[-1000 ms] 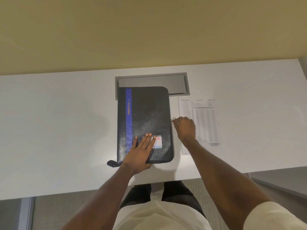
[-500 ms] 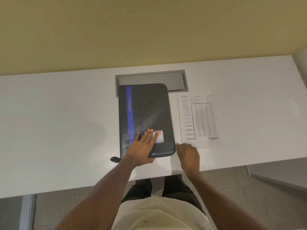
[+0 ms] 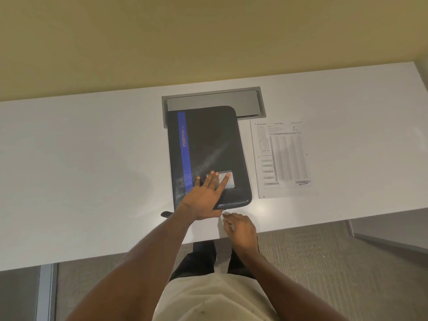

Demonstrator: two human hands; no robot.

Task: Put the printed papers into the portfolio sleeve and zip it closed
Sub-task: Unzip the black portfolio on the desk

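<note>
Your left hand [image 3: 206, 198] lies flat and open on the near end of the portfolio sleeve [image 3: 208, 156], fingers spread, pressing down with nothing grasped; two fingertips rest on the small clear label window [image 3: 228, 179]. Your right hand [image 3: 240, 230] sits at the sleeve's near edge, close to the desk's front edge, fingers pinched together at something small by the zipper line; whether you have the zipper pull in them cannot be told. The sleeve is dark with a blue stripe [image 3: 184, 154] down its left side, and it lies lengthwise at the middle of the white desk [image 3: 81, 170], its far end overlapping the grey cable hatch [image 3: 245, 105] at the back edge. A dark tab [image 3: 166, 214] pokes out at its near left corner. The printed papers [image 3: 281, 158] lie flat on the desk just beside the sleeve's right edge, not touching it.
</note>
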